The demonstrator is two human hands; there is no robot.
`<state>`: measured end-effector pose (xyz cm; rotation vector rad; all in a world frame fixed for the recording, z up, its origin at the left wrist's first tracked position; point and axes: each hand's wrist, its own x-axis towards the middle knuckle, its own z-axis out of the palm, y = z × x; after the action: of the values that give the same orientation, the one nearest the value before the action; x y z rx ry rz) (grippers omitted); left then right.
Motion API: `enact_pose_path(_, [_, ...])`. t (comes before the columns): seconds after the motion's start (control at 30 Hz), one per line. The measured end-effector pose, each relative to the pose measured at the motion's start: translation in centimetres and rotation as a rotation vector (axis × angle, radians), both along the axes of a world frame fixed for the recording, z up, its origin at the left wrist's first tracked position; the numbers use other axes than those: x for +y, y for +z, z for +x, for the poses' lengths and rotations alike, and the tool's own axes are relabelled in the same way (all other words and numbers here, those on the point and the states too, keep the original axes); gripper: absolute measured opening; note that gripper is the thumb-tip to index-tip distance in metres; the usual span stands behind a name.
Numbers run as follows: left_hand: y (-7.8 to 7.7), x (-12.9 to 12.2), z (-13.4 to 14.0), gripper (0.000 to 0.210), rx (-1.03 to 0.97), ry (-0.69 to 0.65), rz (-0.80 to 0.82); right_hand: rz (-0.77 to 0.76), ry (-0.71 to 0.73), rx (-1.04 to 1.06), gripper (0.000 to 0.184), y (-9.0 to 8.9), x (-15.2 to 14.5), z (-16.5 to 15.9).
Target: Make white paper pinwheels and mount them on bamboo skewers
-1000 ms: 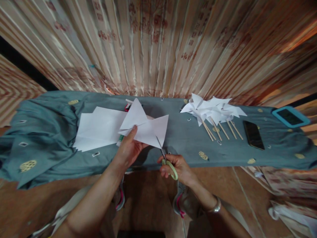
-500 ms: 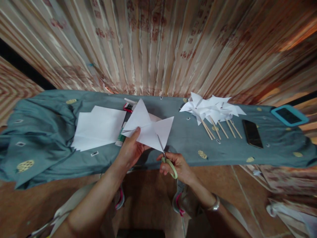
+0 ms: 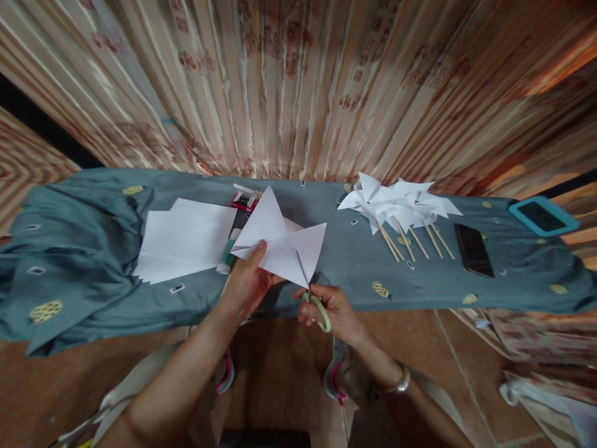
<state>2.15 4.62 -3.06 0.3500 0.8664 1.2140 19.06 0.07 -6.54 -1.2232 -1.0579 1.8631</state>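
Paper (image 3: 280,249) is hanging above the middle of the cloth-covered tabletop (image 3: 347,267), where the left hand (image 3: 248,277) is pinching it between thumb and fingers. The right hand (image 3: 336,308) is curling through the scissors (image 3: 323,313), whose blades are meeting the near-right slit, so that cut is seemingly nearing completion. Assembled pinwheels (image 3: 401,199) are resting on sticks at far right; flat, apparently uncut sheets (image 3: 186,242) are waiting at left.

No text can be read; the reddish marks (image 3: 351,101) on the curtain (image 3: 280,112) are too blurred.
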Motion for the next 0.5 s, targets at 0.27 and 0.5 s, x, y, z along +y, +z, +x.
enact_pose_path(0.27, [-0.02,-0.17,0.12,0.027,0.027,0.008,0.005,0.011,-0.010,-0.018,0.047,0.07,0.07,0.06])
enact_pose_path(0.5, [-0.14,-0.22,0.12,0.026,0.010,-0.026,0.004,-0.003,-0.017,-0.021,0.047,0.08,0.12,0.01])
